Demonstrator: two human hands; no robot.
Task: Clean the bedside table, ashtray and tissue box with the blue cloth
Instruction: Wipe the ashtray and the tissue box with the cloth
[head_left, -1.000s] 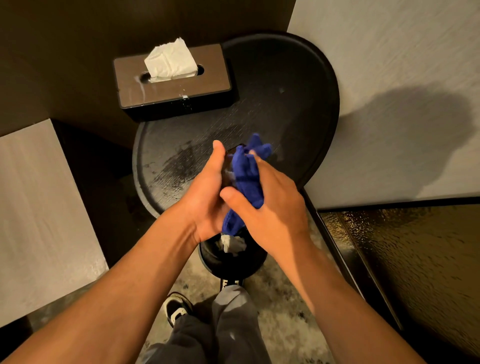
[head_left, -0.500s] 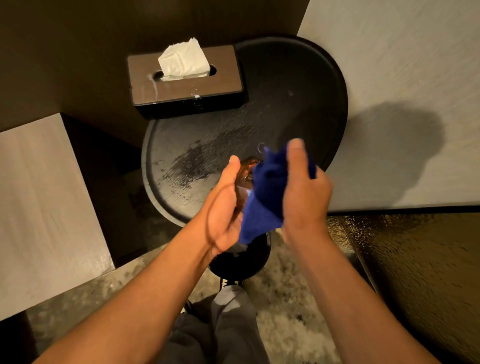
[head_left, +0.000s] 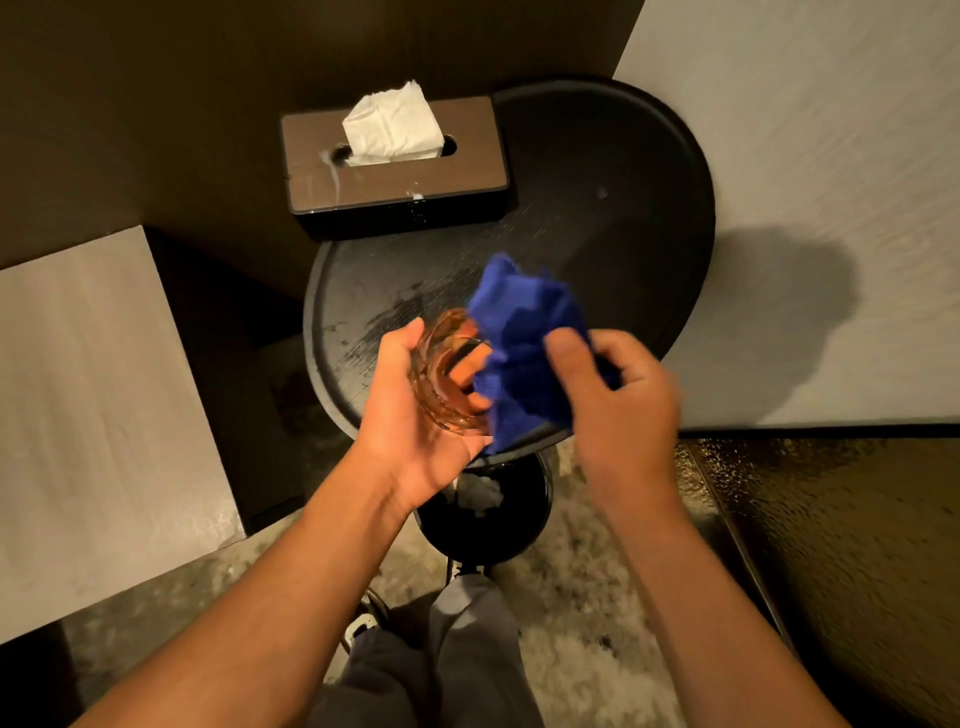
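The round black bedside table (head_left: 623, 171) filled the centre and upper middle of the frame, its top streaked with wet smears on the lower left part. At its upper left edge lay the tissue box (head_left: 395, 171), a dark box with a brown wooden lid, its long axis running left to right across the frame and a white tissue (head_left: 389, 124) standing up out of the slot; pale drips showed on the lid. Below the table, in the lower centre, stood a black round bin (head_left: 519, 535) with a crumpled white scrap inside. The person's grey trouser legs (head_left: 467, 649) showed at the bottom centre

In the middle of the frame, above the table's near edge, the left hand (head_left: 415, 421) cupped the amber glass ashtray (head_left: 447, 374), fingers curled round it from below; the ashtray was tipped on its side so its open face pointed toward the right of the frame. The blue cloth (head_left: 524, 343) was bunched just to the right of it, touching the ashtray's rim, and rose toward the upper middle. The right hand (head_left: 618, 395) gripped the cloth, thumb over the front of it, and was blurred
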